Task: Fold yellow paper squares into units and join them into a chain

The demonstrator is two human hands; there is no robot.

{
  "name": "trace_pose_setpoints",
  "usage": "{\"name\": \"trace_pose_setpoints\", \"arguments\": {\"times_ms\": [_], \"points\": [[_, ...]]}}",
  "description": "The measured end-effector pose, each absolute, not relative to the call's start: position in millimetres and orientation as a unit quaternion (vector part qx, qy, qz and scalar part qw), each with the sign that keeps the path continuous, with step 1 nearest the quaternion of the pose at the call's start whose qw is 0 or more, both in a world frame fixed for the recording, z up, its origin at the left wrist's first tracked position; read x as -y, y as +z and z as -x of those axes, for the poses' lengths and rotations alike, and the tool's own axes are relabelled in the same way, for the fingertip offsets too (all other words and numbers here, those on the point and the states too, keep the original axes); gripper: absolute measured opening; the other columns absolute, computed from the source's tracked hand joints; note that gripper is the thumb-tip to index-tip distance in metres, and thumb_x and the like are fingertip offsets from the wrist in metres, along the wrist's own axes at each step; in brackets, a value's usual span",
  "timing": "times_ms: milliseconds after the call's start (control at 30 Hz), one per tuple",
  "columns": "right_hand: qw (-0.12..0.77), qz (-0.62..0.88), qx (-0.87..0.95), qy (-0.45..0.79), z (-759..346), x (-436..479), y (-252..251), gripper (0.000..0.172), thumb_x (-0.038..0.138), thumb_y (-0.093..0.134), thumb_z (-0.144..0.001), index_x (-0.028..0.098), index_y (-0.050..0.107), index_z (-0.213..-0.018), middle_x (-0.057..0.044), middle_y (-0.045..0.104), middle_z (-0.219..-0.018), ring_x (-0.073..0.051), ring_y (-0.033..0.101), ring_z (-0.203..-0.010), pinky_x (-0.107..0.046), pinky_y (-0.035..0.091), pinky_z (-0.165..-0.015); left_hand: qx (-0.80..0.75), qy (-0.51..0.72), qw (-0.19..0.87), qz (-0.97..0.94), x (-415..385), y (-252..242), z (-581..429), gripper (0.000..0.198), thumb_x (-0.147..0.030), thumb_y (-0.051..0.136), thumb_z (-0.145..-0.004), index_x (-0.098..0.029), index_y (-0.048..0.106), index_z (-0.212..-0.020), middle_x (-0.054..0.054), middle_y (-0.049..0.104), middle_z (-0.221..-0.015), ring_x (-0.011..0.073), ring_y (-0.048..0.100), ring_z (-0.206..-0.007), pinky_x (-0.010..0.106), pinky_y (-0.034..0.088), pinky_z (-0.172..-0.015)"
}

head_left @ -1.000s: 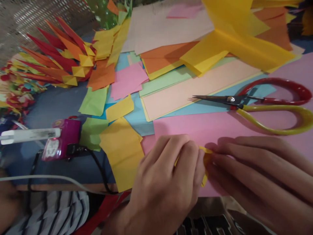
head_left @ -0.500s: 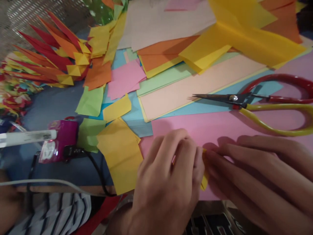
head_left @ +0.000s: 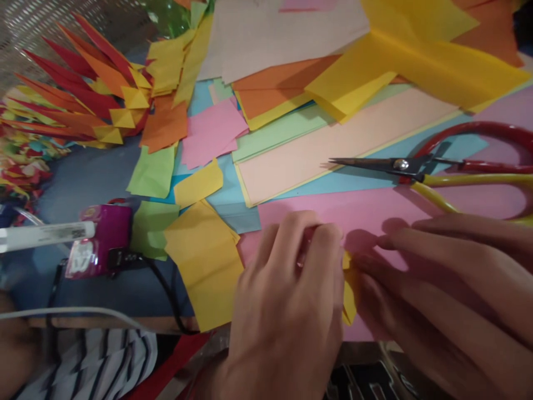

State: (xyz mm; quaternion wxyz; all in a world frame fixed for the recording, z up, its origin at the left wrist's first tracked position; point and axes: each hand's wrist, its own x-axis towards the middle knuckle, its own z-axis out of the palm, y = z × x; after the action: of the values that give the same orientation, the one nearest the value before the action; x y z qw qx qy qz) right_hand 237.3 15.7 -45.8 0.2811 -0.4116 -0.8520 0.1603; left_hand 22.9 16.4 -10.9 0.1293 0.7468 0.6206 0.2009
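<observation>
A small folded piece of yellow paper [head_left: 350, 294] lies on a pink sheet [head_left: 316, 205] at the near edge, mostly covered by my fingers. From the left, my left hand [head_left: 291, 289] bends over it, fingers curled and pressing it down. My right hand [head_left: 441, 283] pinches the paper's right edge with thumb and forefinger, while its other fingers stretch out above the pink sheet. Just beyond the right hand rest scissors [head_left: 400, 165] with one red and one yellow handle, their blades nearly together and pointing left.
Stacked paper strips [head_left: 291, 166] and a yellow folded sheet [head_left: 400, 53] lie further back. Yellow squares [head_left: 208, 266] sit left of my hands. A spiky red-orange paper piece [head_left: 104, 100], a purple box [head_left: 106, 233], a white marker [head_left: 50, 234] and cables [head_left: 162, 283] occupy the left side.
My left fingers have spread slightly and shifted, and more of the yellow paper shows. My right hand has moved a little right and up, now overlapping the scissors' yellow handle.
</observation>
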Motion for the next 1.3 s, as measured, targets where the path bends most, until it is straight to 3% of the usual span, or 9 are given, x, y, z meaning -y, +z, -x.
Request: {"name": "trace_pose_setpoints", "arguments": {"times_ms": [133,233,333,433,567,767,867,1000,1300], "points": [[0.291,0.434,0.848,0.091,-228.9,-16.4,-43.8,0.039,0.020,0.077,-0.097,0.028,0.072,-0.134,0.000,0.068,-0.144,-0.033,0.062,-0.131,-0.058,0.051,-0.115,-0.619,0.226,0.141,-0.739,-12.7,-13.5,-23.2,0.012,-0.012,0.060,-0.109,-0.020,0.068,-0.103,0.002,0.069,-0.109,0.0195,0.065,-0.099,0.037,0.057,-0.094],[0.267,0.437,0.854,0.090,-227.4,-16.7,-43.0,0.027,0.026,0.076,-0.099,0.025,0.073,-0.126,-0.001,0.066,-0.144,-0.032,0.060,-0.132,-0.055,0.050,-0.117,-0.579,0.277,0.137,-0.754,-5.1,-17.2,-20.2,0.017,-0.006,0.059,-0.108,-0.018,0.071,-0.114,0.003,0.071,-0.118,0.0165,0.065,-0.106,0.031,0.057,-0.099],[0.260,0.433,0.859,0.087,-228.6,-19.5,-41.4,0.035,0.031,0.071,-0.103,0.024,0.071,-0.137,-0.004,0.066,-0.144,-0.032,0.061,-0.131,-0.052,0.050,-0.116,-0.523,0.274,0.119,-0.798,3.4,-20.0,-12.8,0.026,-0.006,0.050,-0.112,-0.014,0.072,-0.123,0.005,0.074,-0.124,0.0161,0.066,-0.113,0.027,0.056,-0.107],[0.239,0.431,0.868,0.069,-229.0,-24.4,-39.1,0.046,0.036,0.062,-0.108,0.024,0.062,-0.152,-0.006,0.063,-0.151,-0.034,0.061,-0.133,-0.053,0.052,-0.113,-0.516,0.202,0.050,-0.831,11.1,-19.8,-4.3,0.034,-0.005,0.046,-0.112,-0.010,0.072,-0.134,0.008,0.075,-0.134,0.0221,0.066,-0.122,0.034,0.056,-0.113],[0.228,0.419,0.878,0.042,-229.5,-31.5,-39.4,0.039,0.034,0.059,-0.108,0.025,0.065,-0.145,-0.007,0.062,-0.151,-0.035,0.060,-0.133,-0.056,0.055,-0.110,-0.510,0.178,-0.022,-0.841,16.1,-22.4,2.8,0.040,0.000,0.045,-0.109,-0.002,0.066,-0.143,0.015,0.073,-0.136,0.0283,0.067,-0.124,0.041,0.060,-0.107],[0.236,0.381,0.893,0.048,-227.7,-43.8,-42.1,0.039,0.024,0.062,-0.105,0.025,0.063,-0.144,-0.009,0.065,-0.144,-0.031,0.062,-0.131,-0.055,0.057,-0.110,-0.529,0.226,-0.010,-0.818,8.2,-31.5,4.0,0.032,-0.004,0.048,-0.111,-0.009,0.070,-0.133,0.011,0.075,-0.123,0.0227,0.068,-0.111,0.035,0.062,-0.095],[0.252,0.386,0.885,0.061,-221.9,-48.0,-40.6,0.036,0.022,0.063,-0.105,0.023,0.063,-0.141,-0.010,0.065,-0.142,-0.029,0.062,-0.129,-0.051,0.058,-0.107,-0.506,0.177,-0.098,-0.838,4.7,-30.6,3.3,0.026,-0.006,0.054,-0.109,-0.011,0.074,-0.126,0.011,0.076,-0.121,0.0247,0.068,-0.105,0.037,0.061,-0.086],[0.267,0.366,0.891,0.043,-214.3,-54.3,-44.4,0.033,0.008,0.057,-0.100,0.021,0.067,-0.129,-0.010,0.068,-0.133,-0.025,0.064,-0.121,-0.045,0.060,-0.101,-0.465,0.191,-0.177,-0.846,2.1,-32.7,3.6,0.023,-0.012,0.059,-0.108,-0.010,0.075,-0.125,0.011,0.075,-0.127,0.0260,0.066,-0.110,0.041,0.057,-0.091],[0.308,0.326,0.894,0.000,-210.5,-62.2,-55.1,0.057,0.005,0.051,-0.090,0.023,0.064,-0.142,-0.010,0.069,-0.133,-0.022,0.069,-0.117,-0.035,0.066,-0.097,-0.480,0.307,-0.073,-0.819,-7.6,-68.3,9.1,0.021,-0.014,0.060,-0.102,-0.020,0.071,-0.119,0.005,0.077,-0.107,0.0228,0.069,-0.094,0.038,0.054,-0.081]]}}
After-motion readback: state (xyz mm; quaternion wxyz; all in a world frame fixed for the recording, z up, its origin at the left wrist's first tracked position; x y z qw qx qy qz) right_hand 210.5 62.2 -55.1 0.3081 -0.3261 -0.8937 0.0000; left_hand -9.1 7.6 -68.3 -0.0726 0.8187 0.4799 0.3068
